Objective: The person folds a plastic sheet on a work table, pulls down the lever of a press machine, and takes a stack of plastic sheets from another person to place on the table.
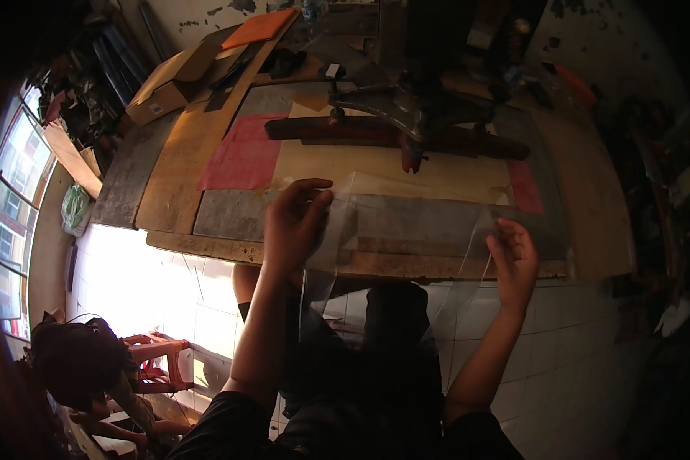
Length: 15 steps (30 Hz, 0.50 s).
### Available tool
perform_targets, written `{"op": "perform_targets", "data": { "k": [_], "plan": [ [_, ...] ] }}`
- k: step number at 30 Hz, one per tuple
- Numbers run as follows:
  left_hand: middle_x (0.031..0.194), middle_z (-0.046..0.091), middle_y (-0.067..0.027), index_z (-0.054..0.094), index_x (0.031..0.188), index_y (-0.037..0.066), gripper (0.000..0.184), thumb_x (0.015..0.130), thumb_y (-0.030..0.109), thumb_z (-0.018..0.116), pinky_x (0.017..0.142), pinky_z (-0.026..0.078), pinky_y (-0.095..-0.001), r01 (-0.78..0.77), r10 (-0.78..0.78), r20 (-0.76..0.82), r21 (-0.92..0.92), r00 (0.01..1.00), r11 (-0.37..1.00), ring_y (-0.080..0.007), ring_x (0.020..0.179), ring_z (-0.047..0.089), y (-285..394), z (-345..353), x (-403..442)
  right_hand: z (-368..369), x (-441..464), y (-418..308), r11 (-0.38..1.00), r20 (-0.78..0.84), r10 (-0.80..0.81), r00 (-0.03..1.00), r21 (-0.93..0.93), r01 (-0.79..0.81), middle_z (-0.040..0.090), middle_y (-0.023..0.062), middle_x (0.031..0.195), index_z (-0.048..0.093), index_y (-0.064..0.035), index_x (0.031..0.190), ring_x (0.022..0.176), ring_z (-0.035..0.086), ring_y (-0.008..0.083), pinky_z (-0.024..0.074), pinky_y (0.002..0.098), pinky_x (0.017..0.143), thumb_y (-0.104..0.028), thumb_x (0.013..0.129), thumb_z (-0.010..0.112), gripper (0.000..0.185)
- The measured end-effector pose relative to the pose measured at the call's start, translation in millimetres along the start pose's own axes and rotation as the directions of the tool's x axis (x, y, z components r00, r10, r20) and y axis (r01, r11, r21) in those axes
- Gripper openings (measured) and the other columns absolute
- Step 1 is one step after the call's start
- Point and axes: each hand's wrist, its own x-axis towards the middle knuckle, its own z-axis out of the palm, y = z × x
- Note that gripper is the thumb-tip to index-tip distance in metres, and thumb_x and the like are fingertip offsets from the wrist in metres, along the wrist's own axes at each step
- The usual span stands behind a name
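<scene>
A clear plastic sheet (pixel 414 222) hangs between my two hands over the front edge of the worktable. My left hand (pixel 295 218) pinches its upper left part between thumb and fingers. At the other side, my right hand (pixel 515 249) grips the sheet's right edge, fingers curled. Behind the sheet lies a cream-coloured sheet (pixel 322 161) on a grey board, with a pink piece (pixel 241 153) at its left and a smaller pink piece (pixel 526 186) at its right. A dark press bar (pixel 353 132) on a metal bracket stands above these.
An open cardboard box (pixel 176 77) and an orange sheet (pixel 259 28) are on the table's far left. At lower left, another person (pixel 84 364) bends beside a red plastic stool (pixel 161 360). A green plastic bag (pixel 75 207) hangs near the window (pixel 15 207).
</scene>
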Motion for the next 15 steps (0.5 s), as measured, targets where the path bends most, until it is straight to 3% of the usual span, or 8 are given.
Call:
{"op": "perform_targets", "data": {
  "k": [5,8,15],
  "plan": [
    [0.079,0.068,0.0001,0.069,0.117,0.002,0.025,0.1,0.02,0.071,0.058,0.042,-0.0201,-0.007,0.007,0.0,0.0,1.0,1.0,-0.0027,0.065,0.056,-7.2,-1.5,0.9,-4.5,0.4,4.7,1.0,0.022,0.0,1.0,-0.002,0.0,0.065,0.0031,0.109,0.065,-0.0014,0.121,0.103,0.061,0.0106,0.0496,0.0261,0.092,-0.006,0.094,0.074,0.029],
    [0.087,0.069,0.0,0.069,0.116,0.001,0.019,0.099,0.011,0.07,0.06,0.043,-0.0186,0.039,-0.039,0.01,-0.009,0.999,0.999,-0.0036,0.07,0.058,-1.3,-1.8,-1.0,-4.6,1.3,7.4,1.0,0.031,-0.013,0.999,0.016,0.012,0.065,0.0033,0.109,0.066,-0.0013,0.12,0.103,0.06,0.0108,0.0494,0.0262,0.093,-0.007,0.094,0.074,0.027],
    [0.084,0.068,0.0014,0.069,0.117,0.002,0.022,0.098,0.014,0.072,0.056,0.04,-0.0186,0.025,-0.025,0.016,-0.008,1.0,1.0,-0.0028,0.067,0.057,-0.4,-3.8,-3.6,-2.6,0.5,4.6,1.0,0.02,0.011,1.0,0.003,-0.011,0.065,0.0038,0.11,0.066,-0.0011,0.12,0.104,0.06,0.011,0.0488,0.0259,0.093,-0.008,0.094,0.074,0.028]
  ]
}}
